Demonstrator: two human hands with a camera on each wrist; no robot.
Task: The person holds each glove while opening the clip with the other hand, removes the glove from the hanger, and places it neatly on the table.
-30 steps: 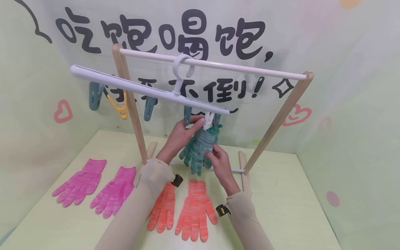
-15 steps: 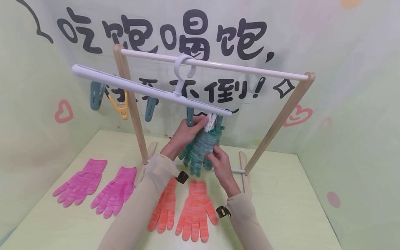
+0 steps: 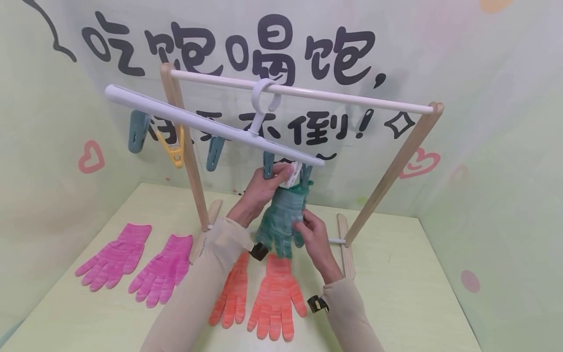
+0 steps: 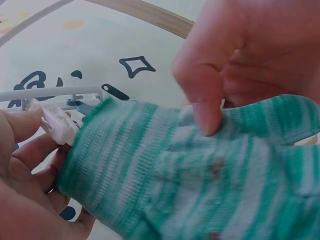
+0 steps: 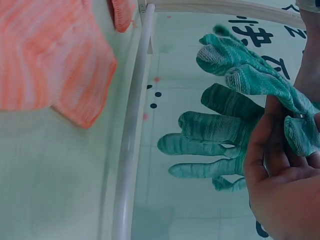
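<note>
My left hand (image 3: 259,189) pinches a white clothespin (image 4: 59,125) at the cuff of a green striped knit glove (image 4: 200,170), below the right end of a white hanger (image 3: 193,119). Lower on that glove, near its thumb, the fingers of my right hand (image 3: 317,239) pinch the fabric. Behind it is a second green glove (image 5: 210,137), with fingers pointing down in the head view. A blue-green clothespin (image 3: 306,173) stands by the cuffs. Whether the white clothespin's jaws bite the cuff, I cannot tell.
More blue-green clothespins (image 3: 138,132) and a yellow one (image 3: 176,151) hang from the hanger. It hooks on the white rod (image 3: 343,95) of a wooden-legged rack (image 3: 396,171). Two pink gloves (image 3: 115,256) and two orange gloves (image 3: 277,298) lie on the table (image 3: 409,288).
The front green glove has shifted down and towards me, and the white clothespin has turned in my left hand. My right hand has moved slightly down and right. The hanger has swung a little.
</note>
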